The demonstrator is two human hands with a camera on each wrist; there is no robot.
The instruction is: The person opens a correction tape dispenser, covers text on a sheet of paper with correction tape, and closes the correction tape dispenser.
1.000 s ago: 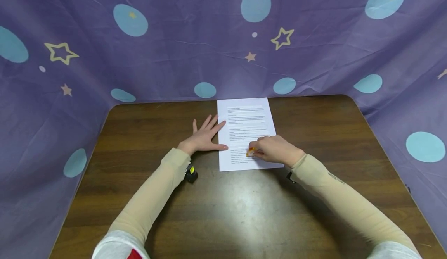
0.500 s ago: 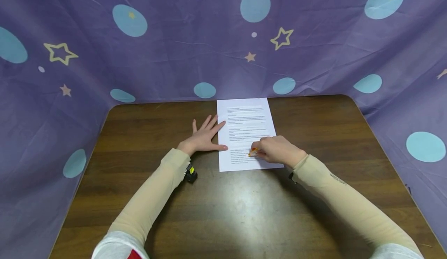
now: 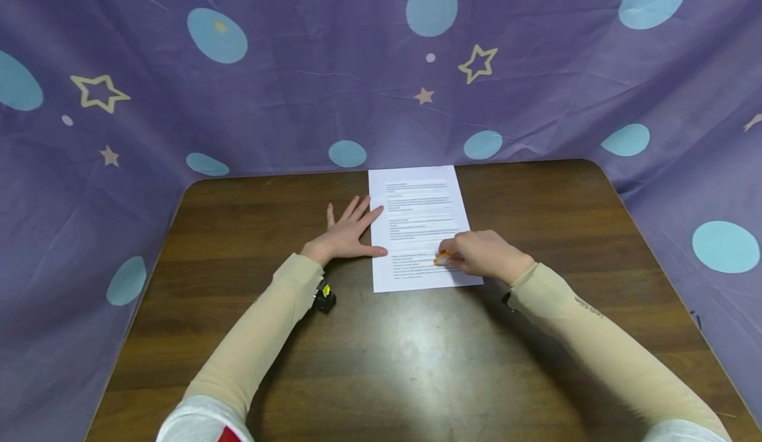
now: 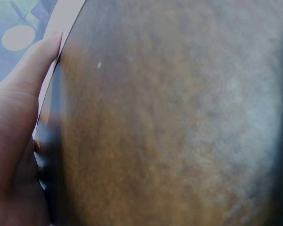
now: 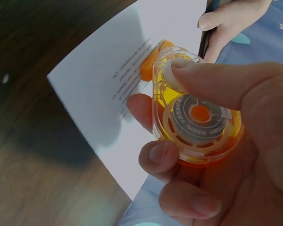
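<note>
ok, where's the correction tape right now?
Head view: the correction tape is in the right hand, tip on the lower part of the sheet, right of the left hand.

Makeshift rec. booth, starry cloth, table

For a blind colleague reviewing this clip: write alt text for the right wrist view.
A right hand grips a clear orange correction tape dispenser, its orange tip on printed lines of a white sheet of paper on a dark wooden table. The left hand's fingers show at the sheet's far edge.
</note>
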